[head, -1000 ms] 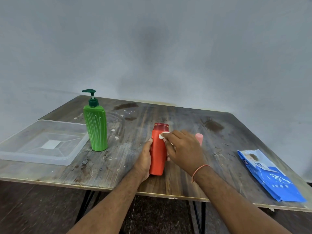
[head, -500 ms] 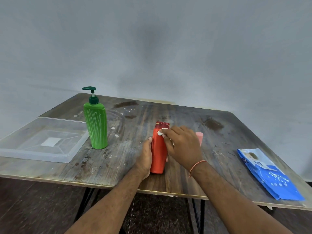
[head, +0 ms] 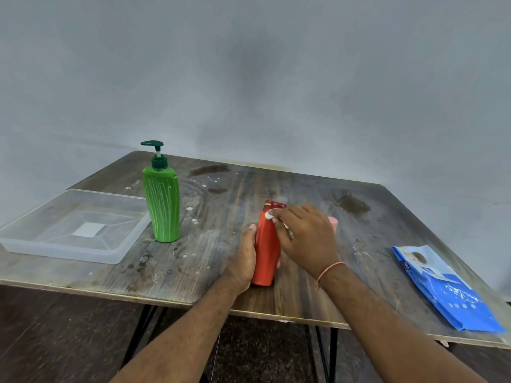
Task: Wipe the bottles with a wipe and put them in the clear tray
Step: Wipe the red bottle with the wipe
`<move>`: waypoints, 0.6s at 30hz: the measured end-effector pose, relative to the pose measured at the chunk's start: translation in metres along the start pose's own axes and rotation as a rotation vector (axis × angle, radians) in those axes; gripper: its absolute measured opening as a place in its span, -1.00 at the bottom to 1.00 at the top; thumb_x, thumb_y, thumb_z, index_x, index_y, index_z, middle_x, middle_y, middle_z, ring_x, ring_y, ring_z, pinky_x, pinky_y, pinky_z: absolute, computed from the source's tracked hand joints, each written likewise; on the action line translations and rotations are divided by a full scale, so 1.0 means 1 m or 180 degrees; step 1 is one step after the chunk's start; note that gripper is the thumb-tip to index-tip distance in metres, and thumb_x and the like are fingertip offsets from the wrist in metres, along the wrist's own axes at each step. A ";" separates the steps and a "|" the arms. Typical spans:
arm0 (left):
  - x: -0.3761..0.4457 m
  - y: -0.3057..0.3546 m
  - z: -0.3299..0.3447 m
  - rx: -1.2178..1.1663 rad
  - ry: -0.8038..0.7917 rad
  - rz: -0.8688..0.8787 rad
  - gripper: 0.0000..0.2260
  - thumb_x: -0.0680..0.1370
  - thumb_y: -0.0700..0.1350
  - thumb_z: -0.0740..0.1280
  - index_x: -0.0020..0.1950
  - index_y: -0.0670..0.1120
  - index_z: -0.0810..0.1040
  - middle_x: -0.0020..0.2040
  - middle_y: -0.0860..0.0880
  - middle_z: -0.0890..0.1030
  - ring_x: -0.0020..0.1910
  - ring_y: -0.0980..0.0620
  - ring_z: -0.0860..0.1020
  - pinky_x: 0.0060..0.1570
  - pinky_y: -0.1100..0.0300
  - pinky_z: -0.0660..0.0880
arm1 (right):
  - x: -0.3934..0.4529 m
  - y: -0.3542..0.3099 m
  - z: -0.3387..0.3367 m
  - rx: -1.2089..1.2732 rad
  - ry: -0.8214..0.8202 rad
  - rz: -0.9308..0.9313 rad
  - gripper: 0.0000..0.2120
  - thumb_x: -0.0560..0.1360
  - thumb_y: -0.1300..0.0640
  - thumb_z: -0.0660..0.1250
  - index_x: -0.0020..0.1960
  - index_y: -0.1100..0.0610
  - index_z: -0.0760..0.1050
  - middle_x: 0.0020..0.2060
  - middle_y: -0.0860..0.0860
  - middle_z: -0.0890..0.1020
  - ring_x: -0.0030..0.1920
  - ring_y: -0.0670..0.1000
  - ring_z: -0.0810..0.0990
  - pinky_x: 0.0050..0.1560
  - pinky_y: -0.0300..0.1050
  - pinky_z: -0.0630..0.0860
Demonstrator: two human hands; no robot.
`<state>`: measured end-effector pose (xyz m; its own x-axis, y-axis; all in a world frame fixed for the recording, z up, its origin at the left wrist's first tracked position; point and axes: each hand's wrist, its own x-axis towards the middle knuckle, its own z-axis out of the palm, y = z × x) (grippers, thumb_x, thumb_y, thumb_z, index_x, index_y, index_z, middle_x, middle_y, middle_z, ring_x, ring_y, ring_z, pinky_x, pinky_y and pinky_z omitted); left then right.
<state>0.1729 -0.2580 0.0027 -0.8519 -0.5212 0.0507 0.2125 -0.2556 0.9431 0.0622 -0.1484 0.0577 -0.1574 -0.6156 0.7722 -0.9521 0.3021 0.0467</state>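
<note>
1. The left hand (head: 243,261) reaches in from the lower middle and wraps the left side of the red bottle (head: 266,252), thumb pointing up along its edge, fingers curled round the body behind it.
2. The red bottle stands on the worn wooden surface (head: 304,194) near its front edge, leaning slightly away from the person, its darker red cap at the top.
3. The right hand (head: 307,236) comes in from the right, wrist bent, an orange thread round the wrist. Its fingers (head: 279,214) are bunched together and pinch a small white wipe (head: 268,215) against the bottle's upper part, just below the cap.
4. Behind the right hand, a pink bottle (head: 333,223) peeks out; most of it is hidden.
5. The green pump bottle (head: 163,205) stands upright to the left, just beside the right rim of the clear tray (head: 74,252), which lies at the left end of the surface with nothing in it.
6. A blue wipes pack (head: 445,288) lies flat at the right edge, well apart from the hands.
7. Against the frame half a second ago, little differs: both hands keep their grips, and the wipe sits at nearly the same spot below the cap. The bottles, tray and pack lie as before.
</note>
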 end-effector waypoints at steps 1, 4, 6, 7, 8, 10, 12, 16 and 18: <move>0.000 -0.001 0.000 0.0017 -0.0030 0.0011 -0.33 0.73 0.24 -0.09 0.17 -0.21 0.64 -0.10 -0.34 0.65 -0.21 -0.19 0.61 -0.17 0.01 0.59 | 0.001 -0.001 0.000 0.0022 -0.0027 0.0010 -0.82 0.63 0.07 0.40 0.21 -0.02 0.69 -0.02 -0.08 0.71 -0.09 0.04 0.56 -0.10 0.05 0.52; 0.000 -0.001 0.002 -0.0039 -0.0011 0.0026 -0.34 0.73 0.24 -0.11 0.16 -0.10 0.70 0.02 -0.30 0.71 -0.07 -0.23 0.68 -0.04 -0.04 0.62 | -0.009 -0.005 -0.001 0.0113 -0.0168 -0.0179 -0.82 0.62 0.07 0.38 0.20 -0.03 0.66 -0.04 -0.08 0.69 -0.09 0.05 0.56 -0.09 0.09 0.51; -0.002 0.001 0.004 -0.0098 0.0033 0.0008 -0.34 0.74 0.23 -0.13 0.24 -0.07 0.69 0.14 -0.25 0.72 0.15 -0.19 0.69 0.17 -0.06 0.63 | -0.021 -0.010 -0.002 0.0126 -0.0336 -0.0454 -0.85 0.62 0.05 0.37 0.16 -0.05 0.66 -0.09 -0.09 0.67 -0.10 0.04 0.55 -0.13 0.09 0.48; -0.002 0.002 0.004 -0.0108 0.0032 -0.0004 -0.34 0.74 0.24 -0.13 0.28 -0.09 0.67 0.16 -0.26 0.71 0.21 -0.19 0.68 0.23 -0.10 0.62 | -0.026 -0.012 -0.002 0.0097 -0.0409 -0.0579 -0.86 0.62 0.04 0.37 0.15 -0.05 0.65 -0.10 -0.09 0.66 -0.10 0.04 0.53 -0.14 0.09 0.46; -0.002 0.001 0.004 -0.0104 0.0038 -0.0011 -0.33 0.73 0.25 -0.12 0.29 -0.12 0.66 0.17 -0.28 0.70 0.23 -0.21 0.67 0.26 -0.14 0.60 | -0.030 -0.015 -0.002 0.0059 -0.0446 -0.0653 -0.86 0.62 0.04 0.37 0.14 -0.05 0.65 -0.11 -0.09 0.65 -0.09 0.04 0.52 -0.15 0.09 0.46; -0.004 0.003 0.006 -0.0067 0.0074 0.0038 -0.34 0.74 0.24 -0.12 0.29 -0.13 0.66 0.15 -0.27 0.71 0.21 -0.21 0.67 0.24 -0.12 0.62 | -0.028 -0.015 -0.003 -0.0007 -0.0360 -0.0622 -0.86 0.62 0.03 0.38 0.14 -0.05 0.66 -0.10 -0.10 0.66 -0.09 0.04 0.53 -0.15 0.08 0.46; -0.005 0.003 0.006 -0.0018 0.0101 0.0109 -0.36 0.75 0.21 -0.11 0.28 -0.14 0.64 0.10 -0.25 0.73 0.12 -0.18 0.70 0.13 -0.05 0.65 | -0.018 -0.014 -0.001 -0.0096 -0.0199 -0.0427 -0.84 0.64 0.02 0.35 0.14 -0.05 0.68 -0.08 -0.08 0.69 -0.09 0.06 0.57 -0.14 0.09 0.48; -0.003 0.001 0.007 0.0120 0.0043 0.0086 -0.29 0.70 0.29 -0.10 0.21 -0.24 0.61 -0.14 -0.29 0.67 -0.24 -0.17 0.64 -0.23 0.05 0.61 | 0.006 -0.013 0.001 -0.0220 -0.0052 -0.0022 -0.81 0.62 0.04 0.39 0.19 -0.03 0.70 -0.01 -0.07 0.72 -0.08 0.09 0.59 -0.14 0.05 0.51; -0.002 0.000 0.006 0.0159 -0.0001 0.0101 -0.26 0.67 0.32 -0.11 0.22 -0.25 0.60 -0.15 -0.28 0.67 -0.25 -0.15 0.63 -0.23 0.06 0.60 | 0.008 -0.014 0.001 -0.0239 -0.0063 -0.0008 -0.81 0.61 0.06 0.41 0.19 -0.02 0.70 0.00 -0.07 0.72 -0.08 0.08 0.59 -0.14 0.03 0.51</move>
<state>0.1717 -0.2520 0.0041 -0.8452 -0.5282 0.0809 0.2153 -0.1981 0.9563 0.0742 -0.1585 0.0631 -0.1611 -0.6304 0.7593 -0.9303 0.3539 0.0965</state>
